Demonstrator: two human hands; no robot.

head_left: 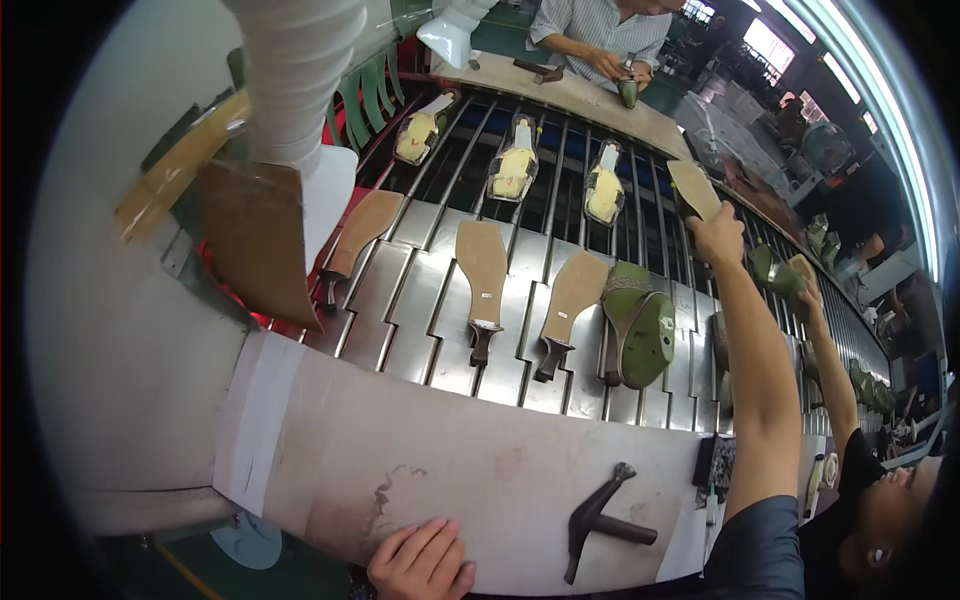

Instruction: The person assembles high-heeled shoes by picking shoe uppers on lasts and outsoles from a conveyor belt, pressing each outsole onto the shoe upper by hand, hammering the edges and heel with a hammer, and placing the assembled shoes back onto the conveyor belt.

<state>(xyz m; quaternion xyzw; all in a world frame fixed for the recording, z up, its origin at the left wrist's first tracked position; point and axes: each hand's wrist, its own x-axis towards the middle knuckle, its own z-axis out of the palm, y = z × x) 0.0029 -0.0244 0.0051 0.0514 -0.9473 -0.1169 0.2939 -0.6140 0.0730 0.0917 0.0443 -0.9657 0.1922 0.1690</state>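
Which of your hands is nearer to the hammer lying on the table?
Left. The left hand rests on the table edge just left of the hammer; the right hand is far beyond it, over the conveyor, gripping a tan insole.

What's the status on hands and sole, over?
Right hand gripping sole over conveyor. Left hand empty on bench, hammer beside. Co-worker's hand close on the right.

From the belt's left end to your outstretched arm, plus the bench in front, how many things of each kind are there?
tan soles: 4, one at the right hand
yellow lasts: 3
green shoe: 1
hammer: 1
Total: 9
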